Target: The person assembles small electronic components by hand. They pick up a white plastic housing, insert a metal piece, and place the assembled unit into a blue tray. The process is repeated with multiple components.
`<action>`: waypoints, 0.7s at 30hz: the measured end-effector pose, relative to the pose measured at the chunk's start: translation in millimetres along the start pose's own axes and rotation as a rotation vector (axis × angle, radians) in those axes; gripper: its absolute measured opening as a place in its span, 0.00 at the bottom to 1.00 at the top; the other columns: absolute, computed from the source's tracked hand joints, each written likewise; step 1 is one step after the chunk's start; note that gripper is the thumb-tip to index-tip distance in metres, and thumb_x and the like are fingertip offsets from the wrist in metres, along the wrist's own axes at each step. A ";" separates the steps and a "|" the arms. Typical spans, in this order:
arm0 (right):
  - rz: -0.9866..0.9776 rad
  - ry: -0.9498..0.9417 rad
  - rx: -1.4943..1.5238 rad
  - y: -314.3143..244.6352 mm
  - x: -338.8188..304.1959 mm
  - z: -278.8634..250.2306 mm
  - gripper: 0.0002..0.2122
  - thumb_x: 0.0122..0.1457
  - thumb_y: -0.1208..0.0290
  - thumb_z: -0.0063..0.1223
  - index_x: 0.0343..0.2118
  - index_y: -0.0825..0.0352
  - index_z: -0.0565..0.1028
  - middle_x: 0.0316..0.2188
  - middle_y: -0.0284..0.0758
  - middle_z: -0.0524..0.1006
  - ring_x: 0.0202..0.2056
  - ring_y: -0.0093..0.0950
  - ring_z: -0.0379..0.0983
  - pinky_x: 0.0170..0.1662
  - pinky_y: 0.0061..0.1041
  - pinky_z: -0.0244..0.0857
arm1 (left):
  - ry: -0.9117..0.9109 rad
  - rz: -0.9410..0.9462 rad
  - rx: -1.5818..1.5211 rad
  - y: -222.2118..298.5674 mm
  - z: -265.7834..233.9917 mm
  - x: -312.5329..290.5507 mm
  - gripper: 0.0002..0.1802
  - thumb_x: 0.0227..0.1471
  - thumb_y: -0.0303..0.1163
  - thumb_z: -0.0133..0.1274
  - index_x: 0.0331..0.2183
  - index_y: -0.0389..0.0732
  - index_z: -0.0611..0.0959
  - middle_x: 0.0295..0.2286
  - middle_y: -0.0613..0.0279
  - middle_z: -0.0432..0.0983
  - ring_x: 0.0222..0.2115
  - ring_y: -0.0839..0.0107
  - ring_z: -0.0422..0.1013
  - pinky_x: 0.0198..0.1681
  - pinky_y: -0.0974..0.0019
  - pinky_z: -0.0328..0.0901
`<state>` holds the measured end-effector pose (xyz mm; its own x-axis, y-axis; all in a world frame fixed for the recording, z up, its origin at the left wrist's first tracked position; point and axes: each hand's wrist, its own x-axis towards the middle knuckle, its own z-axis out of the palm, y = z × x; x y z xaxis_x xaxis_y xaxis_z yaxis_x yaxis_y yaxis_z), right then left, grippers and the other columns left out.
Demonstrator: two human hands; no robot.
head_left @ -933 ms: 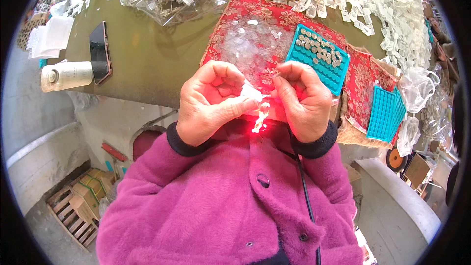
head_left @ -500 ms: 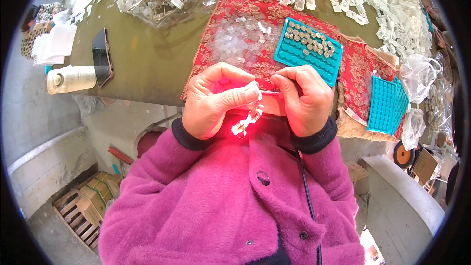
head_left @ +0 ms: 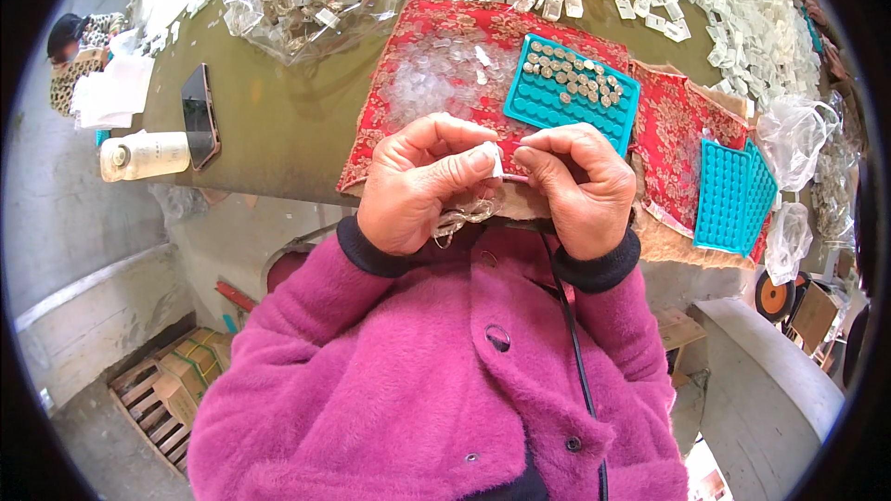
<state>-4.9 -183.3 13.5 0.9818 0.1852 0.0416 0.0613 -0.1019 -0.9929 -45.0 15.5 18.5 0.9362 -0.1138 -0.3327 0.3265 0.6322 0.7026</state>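
My left hand [head_left: 418, 181] pinches a small white case [head_left: 497, 163] between thumb and fingers. From it a clear looped light string [head_left: 464, 215] hangs below the palm, unlit. Just to the right, my right hand [head_left: 583, 187] has its thumb and forefinger pressed together close to the case; whatever they hold, if anything, is too small to make out. Beyond the hands, a teal tray [head_left: 543, 114] with round hollows lies on a red patterned cloth [head_left: 371, 144]. Several round metallic button cells [head_left: 582, 80] sit in its far rows.
Clear plastic bits [head_left: 427, 83] lie on the cloth. Behind are a bag of light strings [head_left: 316, 0] and a heap of white cases [head_left: 742, 19]. A phone [head_left: 200, 116] and a white bottle [head_left: 144, 156] are at left, more teal trays [head_left: 729, 195] at right.
The light string was glowing red and is now dark. My right fingertips have come nearer to the white case. The view has shifted slightly.
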 end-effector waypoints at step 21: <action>-0.452 -0.019 -0.251 -11.2 -1.4 -5.5 0.08 0.54 0.85 0.64 0.37 0.69 0.82 0.32 0.40 0.80 0.32 0.36 0.81 0.34 0.31 0.75 | -0.094 -0.131 -0.071 4.0 3.3 4.2 0.16 0.63 0.27 0.60 0.52 0.35 0.82 0.45 0.52 0.83 0.44 0.64 0.80 0.46 0.60 0.77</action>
<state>-6.0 -187.8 25.1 0.8440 0.2823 0.4561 0.5222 -0.2387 -0.8187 -39.3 15.0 22.0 0.8955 -0.2675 -0.3556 0.4392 0.6595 0.6101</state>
